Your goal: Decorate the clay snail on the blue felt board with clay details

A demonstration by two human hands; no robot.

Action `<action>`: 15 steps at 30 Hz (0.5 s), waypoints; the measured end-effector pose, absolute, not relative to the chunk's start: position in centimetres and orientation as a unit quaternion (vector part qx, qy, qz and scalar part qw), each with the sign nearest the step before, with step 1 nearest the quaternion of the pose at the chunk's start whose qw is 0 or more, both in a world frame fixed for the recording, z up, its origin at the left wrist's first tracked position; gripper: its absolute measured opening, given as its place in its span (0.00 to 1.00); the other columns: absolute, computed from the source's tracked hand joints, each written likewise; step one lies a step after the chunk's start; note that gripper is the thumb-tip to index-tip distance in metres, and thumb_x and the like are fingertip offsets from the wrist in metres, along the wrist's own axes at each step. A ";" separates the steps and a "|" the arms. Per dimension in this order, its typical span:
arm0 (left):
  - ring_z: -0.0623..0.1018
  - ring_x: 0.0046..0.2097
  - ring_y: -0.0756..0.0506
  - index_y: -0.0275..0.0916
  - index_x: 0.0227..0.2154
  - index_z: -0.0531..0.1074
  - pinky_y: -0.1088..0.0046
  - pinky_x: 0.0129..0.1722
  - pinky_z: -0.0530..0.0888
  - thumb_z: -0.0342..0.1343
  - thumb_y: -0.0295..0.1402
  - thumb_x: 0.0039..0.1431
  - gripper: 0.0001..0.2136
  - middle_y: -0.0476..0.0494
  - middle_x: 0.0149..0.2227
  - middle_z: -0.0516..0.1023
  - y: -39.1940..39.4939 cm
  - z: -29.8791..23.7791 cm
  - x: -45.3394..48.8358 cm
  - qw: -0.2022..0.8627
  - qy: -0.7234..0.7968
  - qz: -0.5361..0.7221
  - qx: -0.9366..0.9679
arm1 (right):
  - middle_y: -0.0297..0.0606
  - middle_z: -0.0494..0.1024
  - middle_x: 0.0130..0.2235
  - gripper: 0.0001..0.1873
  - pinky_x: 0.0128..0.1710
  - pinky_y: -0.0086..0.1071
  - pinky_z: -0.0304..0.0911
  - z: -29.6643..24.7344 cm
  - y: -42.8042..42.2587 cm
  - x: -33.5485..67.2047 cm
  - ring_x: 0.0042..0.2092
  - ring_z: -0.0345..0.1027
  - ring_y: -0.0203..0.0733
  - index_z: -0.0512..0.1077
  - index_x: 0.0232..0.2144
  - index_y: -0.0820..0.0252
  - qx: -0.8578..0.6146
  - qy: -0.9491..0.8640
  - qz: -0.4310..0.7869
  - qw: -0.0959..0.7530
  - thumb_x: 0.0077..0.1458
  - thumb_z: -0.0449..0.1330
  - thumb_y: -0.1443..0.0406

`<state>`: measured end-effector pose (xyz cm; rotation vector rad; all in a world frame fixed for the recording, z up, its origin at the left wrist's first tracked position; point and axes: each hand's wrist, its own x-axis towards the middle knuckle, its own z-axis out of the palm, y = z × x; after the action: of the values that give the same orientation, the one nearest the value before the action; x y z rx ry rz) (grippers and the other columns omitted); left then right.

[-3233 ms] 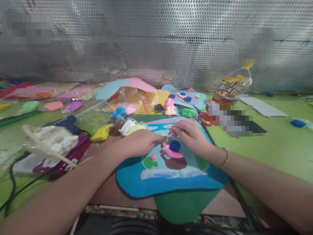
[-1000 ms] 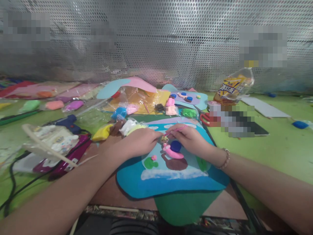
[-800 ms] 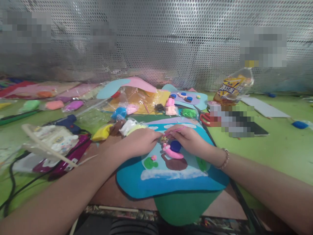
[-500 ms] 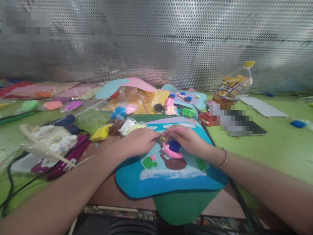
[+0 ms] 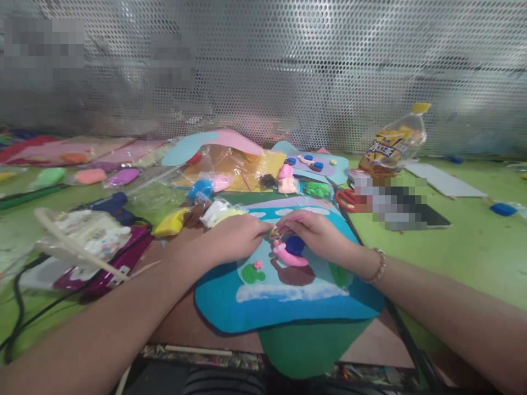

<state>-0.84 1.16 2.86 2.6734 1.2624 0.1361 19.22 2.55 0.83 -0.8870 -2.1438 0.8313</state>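
My right hand [image 5: 315,230] is closed around a thin pink stick-like tool [image 5: 297,218], whose tip points left at the head of a small clay figure [image 5: 293,256]. The figure has a yellowish head and a curved pink lower body. My left hand [image 5: 242,235] is closed, its fingertips at the other side of that head; whatever it pinches is hidden. Beside the figure, under my right hand, sits a dark blue round piece [image 5: 295,244]. Below lies a brown clay shape [image 5: 294,275]. All this is on a layered blue sheet [image 5: 230,312] with a white clay band [image 5: 292,292].
Bagged clay, including a yellow pack [image 5: 172,222], lies beyond my left forearm. A blue glue gun [image 5: 109,206] and a cable are at left. Red-handled scissors [image 5: 346,201], a tilted drink bottle [image 5: 391,144] and a dark flat device [image 5: 432,214] are at right.
The pink tool and the fingers of my right hand have shifted very slightly at the figure's head. Otherwise the scene looks the same.
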 end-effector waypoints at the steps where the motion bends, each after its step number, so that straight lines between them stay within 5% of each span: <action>1: 0.75 0.39 0.44 0.42 0.41 0.72 0.72 0.35 0.67 0.44 0.29 0.59 0.13 0.45 0.38 0.77 1.2 2.8 -0.8 0.091 0.424 0.046 0.900 | 0.37 0.77 0.36 0.12 0.38 0.31 0.69 0.8 2.5 19.2 0.37 0.72 0.36 0.70 0.33 0.59 -0.344 -0.815 0.326 0.333 0.58 0.47 0.71; 15: 0.76 0.38 0.44 0.43 0.42 0.72 0.72 0.34 0.67 0.44 0.29 0.60 0.13 0.44 0.38 0.77 1.3 2.7 -0.9 0.091 0.423 0.045 0.901 | 0.37 0.77 0.36 0.12 0.39 0.32 0.69 0.5 2.6 19.3 0.37 0.73 0.36 0.70 0.34 0.58 -0.354 -0.798 0.346 0.344 0.58 0.47 0.70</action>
<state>-0.94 1.27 2.74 2.6769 1.2567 0.1332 19.27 2.59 0.50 -0.9201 -2.0726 0.9001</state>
